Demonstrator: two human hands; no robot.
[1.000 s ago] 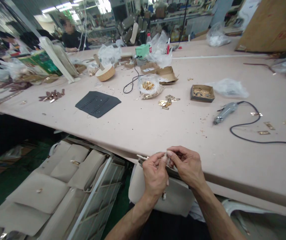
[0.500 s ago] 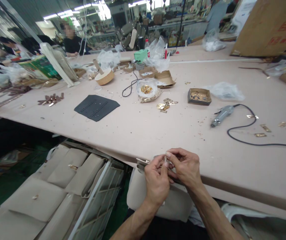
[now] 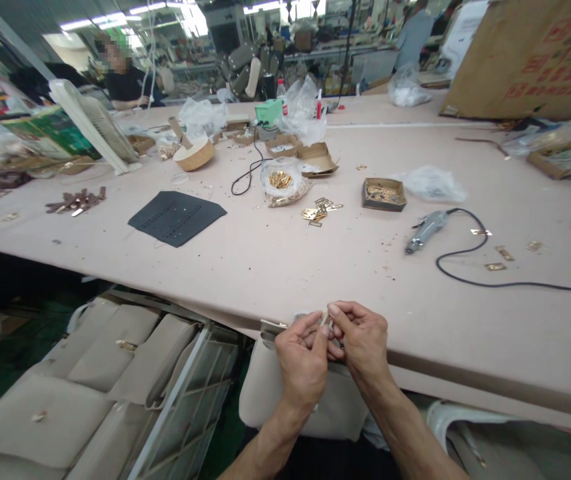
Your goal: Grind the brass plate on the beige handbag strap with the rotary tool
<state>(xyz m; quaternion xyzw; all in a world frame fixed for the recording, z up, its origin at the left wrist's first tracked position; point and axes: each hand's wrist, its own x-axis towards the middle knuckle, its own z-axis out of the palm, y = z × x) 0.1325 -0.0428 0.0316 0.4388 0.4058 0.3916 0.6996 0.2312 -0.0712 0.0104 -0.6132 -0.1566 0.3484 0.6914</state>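
At the table's near edge, my left hand (image 3: 301,363) and my right hand (image 3: 366,340) meet with fingertips pinched together. Between the thumbs shows a small pale sliver (image 3: 324,319), too small to name. Just under my hands a beige bag (image 3: 258,393) rests against the table edge, above my lap. Its upper part is mostly covered by my hands and wrists. A bit of metal (image 3: 283,325) glints on the bag's flap, left of my left hand.
An electric screwdriver (image 3: 426,232) with a black cord lies at the right. Gold metal plates (image 3: 316,212), a box of small parts (image 3: 384,195) and a dark sheet (image 3: 178,218) are farther back. A rack of beige bags (image 3: 40,417) stands at lower left.
The view has shifted slightly, so the table things sit farther left. My hands stay together at the bag, with the fingers slightly rearranged around the small piece.
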